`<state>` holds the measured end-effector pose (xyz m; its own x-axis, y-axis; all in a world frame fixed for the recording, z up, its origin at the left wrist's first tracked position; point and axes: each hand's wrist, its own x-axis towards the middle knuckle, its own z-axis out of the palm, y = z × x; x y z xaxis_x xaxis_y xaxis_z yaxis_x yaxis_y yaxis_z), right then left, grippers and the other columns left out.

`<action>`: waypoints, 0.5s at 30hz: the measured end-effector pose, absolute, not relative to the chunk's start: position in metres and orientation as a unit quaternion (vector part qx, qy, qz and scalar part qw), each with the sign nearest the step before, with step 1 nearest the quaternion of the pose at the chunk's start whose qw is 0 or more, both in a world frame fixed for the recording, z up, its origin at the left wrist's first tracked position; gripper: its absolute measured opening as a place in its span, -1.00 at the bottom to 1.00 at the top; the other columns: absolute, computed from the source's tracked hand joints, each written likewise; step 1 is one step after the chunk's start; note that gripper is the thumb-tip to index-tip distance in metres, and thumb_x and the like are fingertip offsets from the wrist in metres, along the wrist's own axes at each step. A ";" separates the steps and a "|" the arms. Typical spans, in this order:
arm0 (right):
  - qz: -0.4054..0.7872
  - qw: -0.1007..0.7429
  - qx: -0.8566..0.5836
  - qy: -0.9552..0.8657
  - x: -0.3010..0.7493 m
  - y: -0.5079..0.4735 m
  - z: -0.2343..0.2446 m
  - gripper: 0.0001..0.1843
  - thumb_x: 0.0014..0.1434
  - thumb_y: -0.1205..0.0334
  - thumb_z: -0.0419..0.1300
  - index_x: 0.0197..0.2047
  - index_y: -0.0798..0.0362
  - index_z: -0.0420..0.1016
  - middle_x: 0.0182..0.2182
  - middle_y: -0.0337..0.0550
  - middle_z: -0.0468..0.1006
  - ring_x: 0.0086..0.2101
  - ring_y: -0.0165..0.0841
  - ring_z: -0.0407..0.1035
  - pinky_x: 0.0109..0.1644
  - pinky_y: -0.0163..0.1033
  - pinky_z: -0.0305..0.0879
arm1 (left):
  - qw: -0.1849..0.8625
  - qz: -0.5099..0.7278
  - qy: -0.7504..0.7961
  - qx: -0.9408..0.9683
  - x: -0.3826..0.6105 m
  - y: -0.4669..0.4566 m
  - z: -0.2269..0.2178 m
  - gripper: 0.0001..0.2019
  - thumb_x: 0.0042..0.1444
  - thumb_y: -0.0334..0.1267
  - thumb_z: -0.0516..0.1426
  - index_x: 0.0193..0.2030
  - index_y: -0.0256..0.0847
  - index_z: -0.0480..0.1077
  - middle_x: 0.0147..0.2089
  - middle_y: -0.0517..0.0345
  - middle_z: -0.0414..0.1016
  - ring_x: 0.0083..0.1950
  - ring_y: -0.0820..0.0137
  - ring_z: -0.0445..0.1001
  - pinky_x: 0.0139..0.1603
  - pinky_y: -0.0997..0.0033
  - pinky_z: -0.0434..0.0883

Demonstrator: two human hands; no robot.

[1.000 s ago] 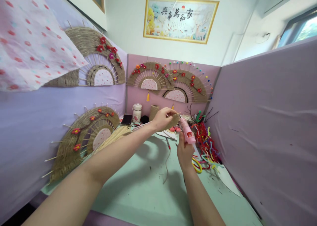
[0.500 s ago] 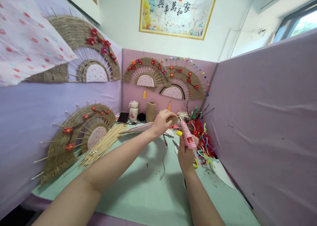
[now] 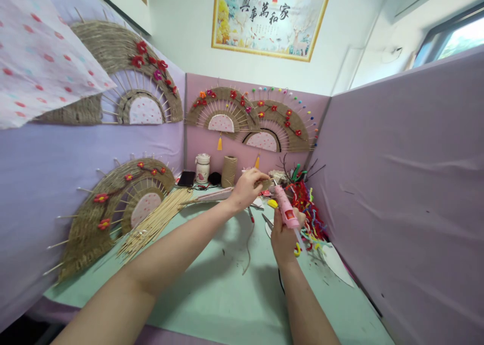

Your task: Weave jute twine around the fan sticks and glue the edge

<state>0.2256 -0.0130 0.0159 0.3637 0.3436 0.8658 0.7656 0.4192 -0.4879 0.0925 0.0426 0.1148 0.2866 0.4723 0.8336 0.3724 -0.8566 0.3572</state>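
Note:
My right hand (image 3: 284,236) is wrapped round a pink hot glue gun (image 3: 284,206), its nozzle pointing up and away and a clear glue stick out of its back. Pinched closed, my left hand (image 3: 246,186) is at a brown twine-wrapped fan (image 3: 266,184), close by the nozzle. A pale, edge-on part (image 3: 212,196) shows left of that hand; whether it belongs to the same fan is hidden. Scissors (image 3: 267,221) with yellow handles lie beneath my right hand, partly covered. The exact spot at the nozzle tip is too small to make out.
Bamboo sticks (image 3: 157,224) lie at left beside a finished fan (image 3: 117,209). At the back stand a white bottle (image 3: 202,168), a twine spool (image 3: 229,171) and a phone (image 3: 186,179). Coloured pipe cleaners (image 3: 306,209) pile up at right. A cord (image 3: 248,249) lies mid-table.
The view has shifted slightly. Both hands keep nearly the same pose, with the glue gun's nozzle still by the left fingertips.

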 end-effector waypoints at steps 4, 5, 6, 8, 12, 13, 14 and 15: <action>-0.179 0.639 -0.523 -0.536 0.226 -0.012 0.016 -0.71 0.24 0.00 -0.01 -0.40 0.01 0.18 -0.41 -0.16 0.22 -0.32 -0.23 0.09 -0.24 -0.09 0.06 | 0.043 0.535 0.262 0.802 0.093 0.044 0.114 -0.73 0.00 -0.58 0.05 -0.24 -0.23 0.46 -0.21 0.10 0.47 -0.14 0.39 0.41 -0.06 0.39 0.33; -0.181 0.638 -0.523 -0.535 0.226 -0.012 0.016 -0.71 0.24 0.00 -0.02 -0.40 0.01 0.18 -0.42 -0.16 0.22 -0.32 -0.23 0.09 -0.24 -0.09 0.06 | 0.043 0.535 0.260 0.802 0.093 0.045 0.114 -0.73 0.00 -0.57 0.05 -0.24 -0.23 0.46 -0.21 0.10 0.47 -0.13 0.39 0.41 -0.05 0.38 0.33; -0.182 0.638 -0.524 -0.534 0.226 -0.012 0.016 -0.71 0.24 -0.01 -0.02 -0.39 0.01 0.18 -0.41 -0.16 0.22 -0.32 -0.23 0.09 -0.24 -0.09 0.06 | 0.043 0.535 0.260 0.803 0.093 0.045 0.113 -0.74 0.00 -0.57 0.05 -0.23 -0.23 0.46 -0.22 0.10 0.47 -0.13 0.39 0.41 -0.05 0.38 0.33; -0.184 0.637 -0.525 -0.533 0.225 -0.011 0.016 -0.71 0.24 -0.02 -0.01 -0.39 0.01 0.18 -0.41 -0.16 0.22 -0.32 -0.23 0.08 -0.23 -0.08 0.05 | 0.042 0.534 0.261 0.803 0.093 0.045 0.113 -0.73 0.00 -0.57 0.05 -0.23 -0.23 0.46 -0.22 0.10 0.47 -0.14 0.39 0.41 -0.06 0.39 0.33; -0.190 0.626 -0.533 -0.537 0.225 -0.011 0.015 -0.69 0.25 -0.03 -0.03 -0.39 0.01 0.18 -0.42 -0.16 0.23 -0.32 -0.23 0.08 -0.22 -0.08 0.05 | 0.042 0.535 0.262 0.802 0.093 0.045 0.113 -0.73 0.00 -0.58 0.05 -0.24 -0.22 0.47 -0.22 0.11 0.47 -0.15 0.39 0.41 -0.07 0.39 0.33; -0.193 0.623 -0.535 -0.537 0.226 -0.011 0.015 -0.69 0.25 -0.03 -0.04 -0.39 0.01 0.18 -0.42 -0.16 0.23 -0.32 -0.23 0.09 -0.22 -0.08 0.05 | 0.042 0.535 0.261 0.802 0.093 0.045 0.113 -0.73 0.00 -0.58 0.05 -0.24 -0.22 0.47 -0.22 0.11 0.47 -0.15 0.40 0.41 -0.07 0.39 0.33; -0.196 0.621 -0.536 -0.537 0.226 -0.010 0.015 -0.68 0.25 -0.04 -0.05 -0.39 0.02 0.18 -0.42 -0.16 0.24 -0.32 -0.23 0.09 -0.22 -0.08 0.05 | 0.043 0.535 0.261 0.802 0.093 0.045 0.113 -0.73 0.00 -0.58 0.05 -0.24 -0.23 0.47 -0.22 0.11 0.47 -0.15 0.40 0.41 -0.07 0.39 0.33; -0.199 0.620 -0.537 -0.536 0.226 -0.010 0.015 -0.68 0.25 -0.04 -0.05 -0.39 0.02 0.19 -0.42 -0.16 0.24 -0.32 -0.23 0.09 -0.22 -0.08 0.05 | 0.043 0.535 0.261 0.802 0.093 0.044 0.113 -0.73 0.00 -0.57 0.05 -0.24 -0.23 0.47 -0.23 0.11 0.46 -0.15 0.40 0.40 -0.08 0.39 0.33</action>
